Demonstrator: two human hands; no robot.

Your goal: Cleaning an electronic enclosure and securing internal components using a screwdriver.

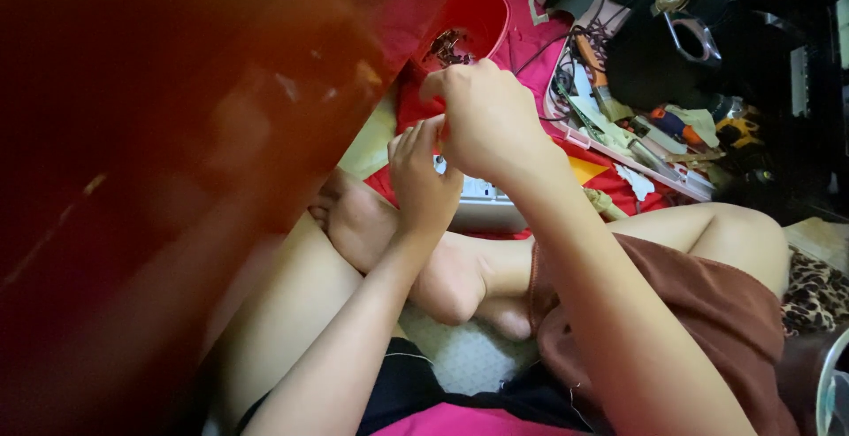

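red plastic bowl [478,11] of dark screws [447,47] beside right hand [491,122].

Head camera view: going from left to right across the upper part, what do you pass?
Blurred red-brown surface → red bowl holding small dark bits → right hand → tray of tools → black device with a round metal part.

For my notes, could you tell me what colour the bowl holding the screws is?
The bowl is red, seen in the head view.

Dim, warm light, soft focus.
A red-orange blur [159,179] fills your view left of the red bowl [478,11]; deep shadow lies right of it.
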